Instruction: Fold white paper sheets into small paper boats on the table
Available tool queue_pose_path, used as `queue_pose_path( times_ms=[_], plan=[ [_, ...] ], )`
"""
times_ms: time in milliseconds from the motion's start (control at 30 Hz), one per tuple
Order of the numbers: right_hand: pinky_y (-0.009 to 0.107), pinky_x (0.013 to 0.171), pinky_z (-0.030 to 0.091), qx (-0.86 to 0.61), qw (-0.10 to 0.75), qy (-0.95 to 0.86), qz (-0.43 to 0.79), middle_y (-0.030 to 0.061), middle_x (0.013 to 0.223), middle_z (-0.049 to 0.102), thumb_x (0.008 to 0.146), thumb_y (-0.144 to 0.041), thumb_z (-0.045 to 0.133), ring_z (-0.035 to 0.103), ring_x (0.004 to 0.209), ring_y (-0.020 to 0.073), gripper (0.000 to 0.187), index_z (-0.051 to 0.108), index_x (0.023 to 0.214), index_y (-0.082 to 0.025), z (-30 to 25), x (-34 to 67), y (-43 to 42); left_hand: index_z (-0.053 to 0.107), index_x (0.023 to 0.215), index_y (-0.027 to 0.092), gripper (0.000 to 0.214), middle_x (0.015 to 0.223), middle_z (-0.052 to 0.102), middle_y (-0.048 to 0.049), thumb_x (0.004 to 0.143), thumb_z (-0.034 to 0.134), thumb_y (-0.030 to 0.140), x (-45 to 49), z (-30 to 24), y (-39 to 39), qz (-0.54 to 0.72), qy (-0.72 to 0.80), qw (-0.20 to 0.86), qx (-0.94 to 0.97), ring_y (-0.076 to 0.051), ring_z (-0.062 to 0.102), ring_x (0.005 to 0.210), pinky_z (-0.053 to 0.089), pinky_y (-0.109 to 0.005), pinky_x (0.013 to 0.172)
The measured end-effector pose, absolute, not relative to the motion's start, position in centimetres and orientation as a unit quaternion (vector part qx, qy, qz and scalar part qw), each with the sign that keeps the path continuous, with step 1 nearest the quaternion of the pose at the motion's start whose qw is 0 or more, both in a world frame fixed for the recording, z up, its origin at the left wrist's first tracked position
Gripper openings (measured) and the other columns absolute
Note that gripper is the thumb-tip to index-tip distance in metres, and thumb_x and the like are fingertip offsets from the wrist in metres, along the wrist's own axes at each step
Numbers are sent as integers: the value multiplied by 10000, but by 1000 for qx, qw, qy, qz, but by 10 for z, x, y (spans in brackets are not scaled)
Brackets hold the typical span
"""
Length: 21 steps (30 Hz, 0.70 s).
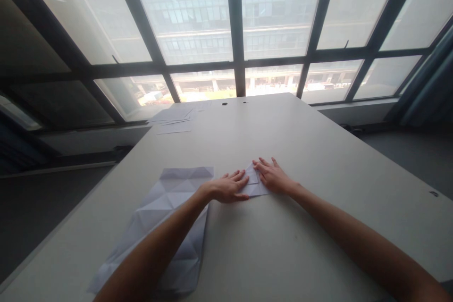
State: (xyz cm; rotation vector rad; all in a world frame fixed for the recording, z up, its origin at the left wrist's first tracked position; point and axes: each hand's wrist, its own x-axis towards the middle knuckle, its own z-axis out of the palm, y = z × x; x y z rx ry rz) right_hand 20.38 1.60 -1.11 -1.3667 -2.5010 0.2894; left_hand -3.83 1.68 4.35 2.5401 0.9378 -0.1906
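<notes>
A small folded piece of white paper (254,184) lies on the pale table (300,151) in front of me. My left hand (228,188) rests flat on its left part, fingers stretched out and pointing right. My right hand (272,175) lies flat on its right part, fingers stretched toward the left. The fingertips of both hands nearly meet over the paper. Neither hand grips anything.
A large creased sheet of paper (170,226) lies at the left under my left forearm. Several loose sheets (175,120) sit at the table's far left edge. Behind the table stands a big window with dark frames (236,28).
</notes>
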Motion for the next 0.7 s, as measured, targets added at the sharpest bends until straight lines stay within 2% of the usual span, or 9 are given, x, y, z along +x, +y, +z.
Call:
queue_pose_path(
  times_ms=[67, 133, 233, 333, 433, 600, 667, 700],
  plan=[
    [571, 1152, 36, -473, 144, -863, 106, 99, 1523, 379, 915, -181, 358, 209, 1453, 232, 475, 465, 1378, -189, -10, 203, 16, 637, 1223, 224, 475, 1367, 563, -125, 902, 490, 541, -38, 43, 25, 11, 342, 230, 911, -273, 512, 1273, 397, -349, 1024],
    [565, 1153, 55, -476, 153, -858, 117, 98, 1517, 389, 917, -175, 364, 222, 1449, 233, 457, 486, 1358, -192, -9, 202, 15, 696, 1083, 224, 350, 1096, 714, -87, 928, 473, 444, -33, 37, 33, 113, 414, 207, 879, -226, 660, 1014, 463, -295, 901],
    [535, 1157, 94, -477, 173, -852, 128, 91, 1503, 414, 904, -147, 388, 243, 1442, 227, 441, 521, 1321, -199, -9, 199, 14, 651, 1139, 173, 344, 948, 721, -77, 882, 556, 382, -21, 22, 40, 209, 511, 173, 816, -206, 671, 843, 480, -290, 802],
    [463, 1153, 179, -489, 200, -840, 127, 107, 1484, 436, 896, -159, 442, 313, 1408, 225, 442, 520, 1330, -196, -9, 197, 13, 654, 1113, 160, 468, 885, 707, -70, 758, 701, 460, -12, 11, 40, 193, 532, 167, 807, -229, 658, 844, 473, -298, 772],
    [384, 1091, 309, -517, 239, -812, 123, 141, 1363, 547, 873, -216, 535, 455, 1281, 234, 465, 523, 1333, -155, -8, 195, 14, 648, 1105, 188, 517, 843, 699, -50, 695, 751, 485, -6, 9, 37, 160, 554, 162, 800, -250, 649, 869, 459, -319, 788],
    [333, 1003, 385, -546, 274, -776, 157, 129, 1122, 662, 748, -194, 679, 572, 1069, 228, 546, 576, 1278, -110, -4, 194, 19, 621, 1076, 223, 577, 1069, 652, -86, 621, 779, 540, -1, 8, 31, 141, 565, 159, 797, -317, 573, 1056, 427, -413, 887],
    [311, 898, 434, -557, 271, -760, 195, 99, 1006, 688, 706, -202, 710, 608, 945, 214, 540, 613, 1232, -124, -1, 195, 20, 599, 1108, 227, 616, 1130, 623, -95, 606, 787, 531, 1, 5, 28, 146, 552, 164, 805, -328, 551, 1086, 420, -441, 901],
    [292, 811, 449, -558, 267, -754, 220, 74, 928, 694, 694, -210, 713, 612, 861, 200, 479, 653, 1163, -136, 2, 196, 20, 583, 1139, 230, 637, 1146, 617, -94, 608, 789, 515, 1, 4, 27, 152, 539, 170, 811, -325, 548, 1093, 417, -445, 909]
  ],
)
